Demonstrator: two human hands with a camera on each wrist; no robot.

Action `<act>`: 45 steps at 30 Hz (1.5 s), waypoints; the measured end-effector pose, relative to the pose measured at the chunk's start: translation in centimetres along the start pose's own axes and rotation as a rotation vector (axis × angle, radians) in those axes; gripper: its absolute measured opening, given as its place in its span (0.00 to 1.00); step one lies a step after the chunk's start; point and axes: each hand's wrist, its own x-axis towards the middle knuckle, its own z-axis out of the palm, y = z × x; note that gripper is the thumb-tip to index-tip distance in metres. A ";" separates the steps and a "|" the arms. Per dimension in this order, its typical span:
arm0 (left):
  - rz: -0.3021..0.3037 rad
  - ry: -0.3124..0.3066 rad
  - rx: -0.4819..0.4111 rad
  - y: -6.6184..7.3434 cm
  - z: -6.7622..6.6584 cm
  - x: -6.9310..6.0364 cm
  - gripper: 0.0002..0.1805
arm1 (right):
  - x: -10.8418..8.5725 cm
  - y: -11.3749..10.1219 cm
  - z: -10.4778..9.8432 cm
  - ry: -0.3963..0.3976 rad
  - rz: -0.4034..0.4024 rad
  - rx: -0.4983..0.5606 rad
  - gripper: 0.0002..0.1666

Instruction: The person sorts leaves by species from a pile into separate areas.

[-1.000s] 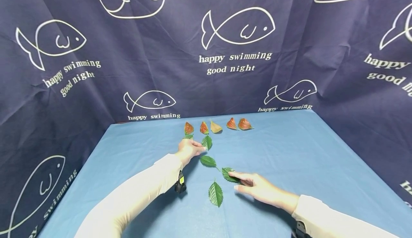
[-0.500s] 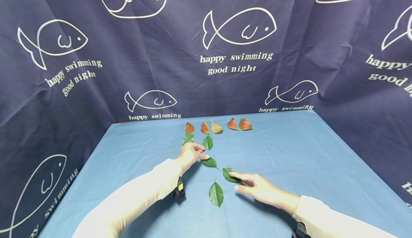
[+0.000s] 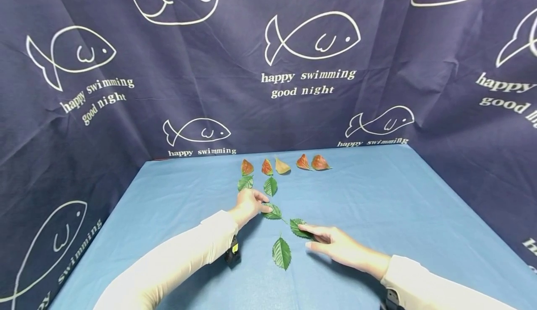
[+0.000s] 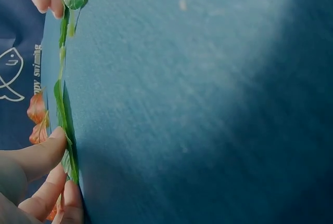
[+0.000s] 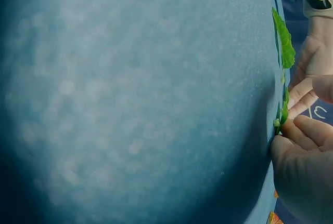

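Note:
In the head view my left hand (image 3: pixel 250 205) is over the left end of a green leaf (image 3: pixel 274 213) with a short stem. The left wrist view shows its thumb (image 4: pixel 56 136) on this leaf and bent fingers at the leaf's lower end. My right hand (image 3: pixel 340 244) rests its fairly straight fingers on another green leaf (image 3: pixel 297 227), whose right end is covered; the thumb stands apart from the index finger. A third green leaf (image 3: pixel 281 253) lies nearer, pointing away. Beyond my left hand lie two more green leaves, one upright (image 3: pixel 270 186) and one to its left (image 3: pixel 245 182).
Along the far edge of the blue tabletop (image 3: pixel 377 189) sits a row of red-orange leaves, among them one at the right end (image 3: pixel 320 162), with a yellowish leaf (image 3: pixel 282 166) in the row. A dark fish-printed cloth (image 3: pixel 235 91) hangs behind and at both sides.
My left hand has come nearer, from the upright green leaf to the stemmed green leaf in front of it, uncovering the leaf at its left. The right hand has stayed still.

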 end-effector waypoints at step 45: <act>0.101 -0.063 -0.309 0.5 -1.0 -0.2 0.03 | 0.1 0.0 -0.1 0.006 0.010 -0.025 0.30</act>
